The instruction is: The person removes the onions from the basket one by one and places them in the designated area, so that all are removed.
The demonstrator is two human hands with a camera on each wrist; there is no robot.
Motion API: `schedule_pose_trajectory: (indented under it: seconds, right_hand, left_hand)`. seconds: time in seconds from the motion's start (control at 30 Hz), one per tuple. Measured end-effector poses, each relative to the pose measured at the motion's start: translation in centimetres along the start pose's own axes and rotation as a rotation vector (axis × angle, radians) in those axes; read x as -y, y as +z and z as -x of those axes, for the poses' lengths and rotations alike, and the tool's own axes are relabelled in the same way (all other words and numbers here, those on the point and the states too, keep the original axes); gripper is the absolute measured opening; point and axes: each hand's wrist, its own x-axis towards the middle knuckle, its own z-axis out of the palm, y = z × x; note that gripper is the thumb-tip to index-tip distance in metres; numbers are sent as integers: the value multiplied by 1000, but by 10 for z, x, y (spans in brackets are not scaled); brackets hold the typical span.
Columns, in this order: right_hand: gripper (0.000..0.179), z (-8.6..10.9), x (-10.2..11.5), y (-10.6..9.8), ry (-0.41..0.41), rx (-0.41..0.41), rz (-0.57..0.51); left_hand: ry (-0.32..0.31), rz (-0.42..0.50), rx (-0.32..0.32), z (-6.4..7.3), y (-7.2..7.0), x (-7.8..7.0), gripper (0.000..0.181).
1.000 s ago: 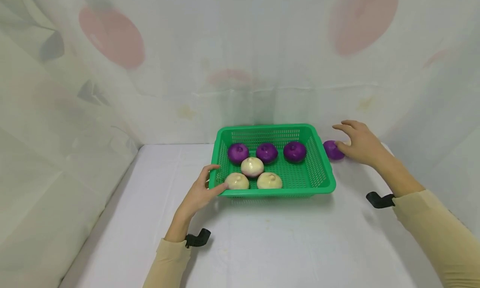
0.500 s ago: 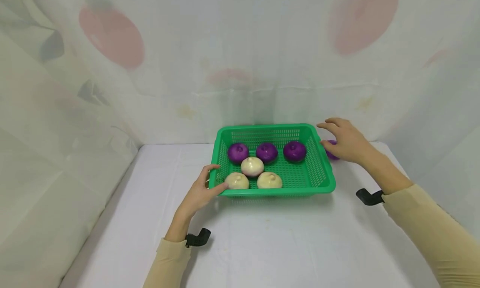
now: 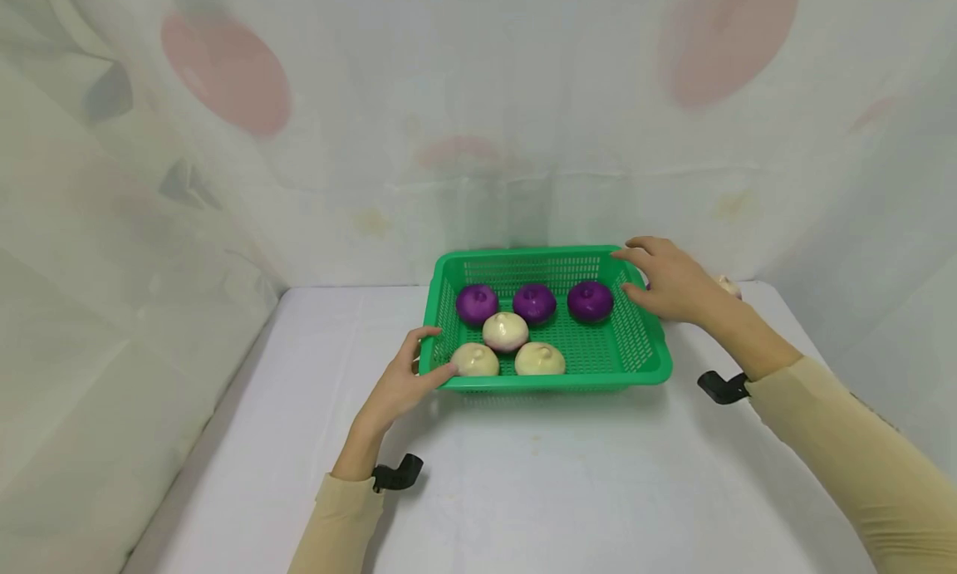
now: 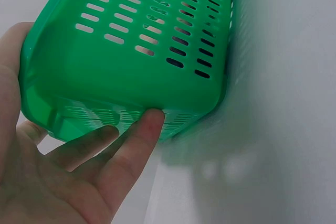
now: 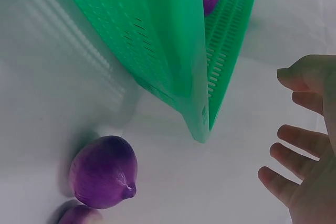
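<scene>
A green plastic basket (image 3: 553, 382) holds three purple onions (image 3: 534, 304) along its back and three whitish onions (image 3: 505, 332) at the front left. My left hand (image 3: 396, 385) grips the basket's front left corner, thumb on the front rim and fingers against the left side. In the left wrist view, the fingertips (image 4: 152, 118) press the slotted wall. My right hand (image 3: 669, 282) hovers at the basket's right rim, fingers loosely bent and holding nothing. Outside the basket, another purple onion (image 5: 103, 172) lies on the table, mostly hidden behind that hand in the head view.
A whitish onion (image 3: 728, 287) sits on the white-covered table (image 3: 553, 491) at the far right, partly behind my right wrist. A patterned white cloth (image 3: 553, 109) hangs close behind the basket, with more cloth at both sides.
My right hand has moved left from the loose purple onion to the basket's right rim. The whitish onion behind it has come into view. My left hand and the basket stay put.
</scene>
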Motion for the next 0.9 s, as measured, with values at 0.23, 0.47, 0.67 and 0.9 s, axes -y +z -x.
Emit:
schedule_pose_trajectory:
  seconds: [0.23, 0.47, 0.67, 0.9]
  right_hand:
    - [50, -5, 3, -2, 8, 54, 5]
    - [51, -11, 9, 2, 2, 74, -5]
    - [51, -14, 18, 7, -36, 81, -13]
    - [48, -14, 31, 13, -115, 84, -4]
  left_hand:
    - [-2, 2, -2, 0, 0, 0, 70]
    - [0, -1, -3, -1, 0, 3, 70]
    - [5, 19, 5, -1, 1, 5, 68]
    - [3, 22, 5, 0, 1, 3, 70]
